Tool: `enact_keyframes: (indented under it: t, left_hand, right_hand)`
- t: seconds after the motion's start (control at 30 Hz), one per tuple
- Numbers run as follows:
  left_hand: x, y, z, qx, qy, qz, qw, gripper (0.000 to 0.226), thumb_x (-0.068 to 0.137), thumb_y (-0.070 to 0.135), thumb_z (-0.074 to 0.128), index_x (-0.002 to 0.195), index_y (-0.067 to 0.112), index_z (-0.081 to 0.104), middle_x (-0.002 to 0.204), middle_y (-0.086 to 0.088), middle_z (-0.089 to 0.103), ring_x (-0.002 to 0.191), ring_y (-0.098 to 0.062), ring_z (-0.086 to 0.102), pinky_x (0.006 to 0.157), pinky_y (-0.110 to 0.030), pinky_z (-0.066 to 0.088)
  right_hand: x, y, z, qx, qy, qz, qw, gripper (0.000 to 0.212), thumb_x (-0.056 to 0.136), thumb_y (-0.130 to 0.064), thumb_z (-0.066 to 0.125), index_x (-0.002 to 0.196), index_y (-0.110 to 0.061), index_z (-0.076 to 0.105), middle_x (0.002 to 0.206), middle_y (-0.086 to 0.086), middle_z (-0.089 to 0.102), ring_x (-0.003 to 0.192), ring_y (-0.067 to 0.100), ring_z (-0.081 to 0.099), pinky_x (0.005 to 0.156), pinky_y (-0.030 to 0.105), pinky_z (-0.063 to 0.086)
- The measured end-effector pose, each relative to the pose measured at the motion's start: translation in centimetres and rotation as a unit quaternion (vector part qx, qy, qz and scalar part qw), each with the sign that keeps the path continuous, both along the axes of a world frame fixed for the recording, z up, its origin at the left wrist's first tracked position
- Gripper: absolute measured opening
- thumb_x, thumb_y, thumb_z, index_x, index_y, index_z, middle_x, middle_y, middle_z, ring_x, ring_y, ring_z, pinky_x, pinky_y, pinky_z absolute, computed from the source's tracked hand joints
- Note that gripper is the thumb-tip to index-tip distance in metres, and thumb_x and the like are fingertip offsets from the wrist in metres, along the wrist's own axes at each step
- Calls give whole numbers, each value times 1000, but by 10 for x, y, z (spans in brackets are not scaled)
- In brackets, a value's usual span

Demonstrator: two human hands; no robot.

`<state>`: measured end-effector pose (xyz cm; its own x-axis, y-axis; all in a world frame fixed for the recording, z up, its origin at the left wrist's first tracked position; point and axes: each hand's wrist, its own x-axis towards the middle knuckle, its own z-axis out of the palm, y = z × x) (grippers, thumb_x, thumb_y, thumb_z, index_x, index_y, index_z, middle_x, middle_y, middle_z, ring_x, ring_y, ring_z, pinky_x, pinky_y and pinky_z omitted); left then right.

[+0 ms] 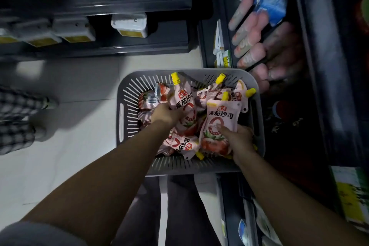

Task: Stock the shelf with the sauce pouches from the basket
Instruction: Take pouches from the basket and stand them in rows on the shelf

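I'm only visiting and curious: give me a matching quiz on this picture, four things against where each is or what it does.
1. left hand
2. right hand
3. grey slotted plastic basket
4. row of pink pouches

A. lined up on the dark shelf
B. grips the yellow-capped pink sauce pouch at the basket's right side
C. holds loose pouches
D. grips the pink sauce pouch in the basket's middle

Pairs: 1-D, 2-B, 3-C, 4-A
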<state>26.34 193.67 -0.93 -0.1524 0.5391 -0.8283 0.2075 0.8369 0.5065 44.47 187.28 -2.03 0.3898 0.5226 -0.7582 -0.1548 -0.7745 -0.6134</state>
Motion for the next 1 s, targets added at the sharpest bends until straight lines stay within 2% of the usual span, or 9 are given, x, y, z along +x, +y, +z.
enact_keyframes:
  t: [0.1, 0.23, 0.3, 0.4, 0.57, 0.67, 0.73, 0.9, 1.0]
  left_hand:
    - [-11, -11, 27, 30, -71, -11, 997, 26, 82, 10, 69, 103, -4, 64, 107, -21, 69, 91, -30, 68, 81, -38, 57]
    - [-28, -14, 73, 51, -167, -16, 985, 18, 86, 9, 63, 102, 2, 66, 102, -16, 71, 87, -27, 70, 74, -32, 59]
    - [-35, -11, 144, 107, -197, -24, 974, 15, 87, 12, 61, 100, 6, 67, 100, -13, 73, 87, -26, 71, 76, -33, 59]
    - [-30, 7, 199, 138, -284, -25, 948, 18, 91, 18, 55, 101, 8, 67, 95, -9, 76, 85, -22, 73, 69, -31, 60]
    - [-31, 8, 200, 101, -331, 37, 937, 23, 92, 29, 53, 97, 11, 67, 87, -8, 77, 77, -18, 74, 58, -30, 59]
    - [-37, 7, 202, 114, -316, -1, 942, 37, 71, 31, 73, 102, 12, 69, 99, -11, 75, 86, -23, 73, 68, -34, 59]
    - [-39, 13, 231, 156, -312, -53, 936, 51, 59, 26, 79, 107, 11, 67, 101, -11, 74, 86, -24, 73, 70, -34, 59]
    - [-37, 28, 308, 246, -321, -125, 906, 43, 55, 14, 77, 96, 10, 68, 85, -10, 77, 71, -22, 74, 55, -32, 58]
    - [-37, 27, 343, 276, -346, -167, 881, 41, 59, 10, 75, 100, 11, 67, 92, -10, 76, 78, -23, 74, 61, -35, 60]
  right_hand:
    - [2, -5, 16, 15, 32, 7, 999, 20, 77, -10, 73, 97, -11, 68, 101, 16, 72, 88, 29, 69, 77, 39, 57]
    - [9, 4, 50, 37, 126, 14, 991, 19, 80, -13, 71, 98, -12, 69, 96, 14, 73, 85, 28, 71, 78, 44, 58]
    - [11, 13, 125, 120, 171, 26, 978, 21, 80, -10, 67, 101, -8, 68, 92, 13, 74, 80, 27, 72, 70, 39, 59]
    - [18, 35, 188, 216, 215, 22, 952, 38, 71, -18, 69, 107, -5, 68, 97, 15, 74, 86, 28, 72, 74, 40, 59]
    - [6, 47, 199, 213, 280, 8, 936, 27, 68, -22, 71, 94, -16, 73, 92, 7, 76, 83, 20, 73, 65, 34, 60]
    - [-3, 50, 209, 210, 257, 40, 942, 46, 65, -26, 74, 109, -16, 67, 99, 7, 75, 87, 22, 73, 66, 35, 59]
    - [-3, 49, 239, 255, 251, 39, 933, 47, 66, -25, 74, 112, -14, 65, 100, 9, 75, 86, 23, 73, 65, 35, 59]
    - [-6, 38, 318, 343, 215, 46, 913, 42, 68, -21, 74, 108, -12, 66, 99, 10, 75, 85, 24, 73, 63, 33, 59]
    - [-10, 20, 355, 387, 171, 19, 906, 30, 70, -16, 75, 99, -13, 69, 94, 9, 76, 82, 24, 73, 62, 33, 59]
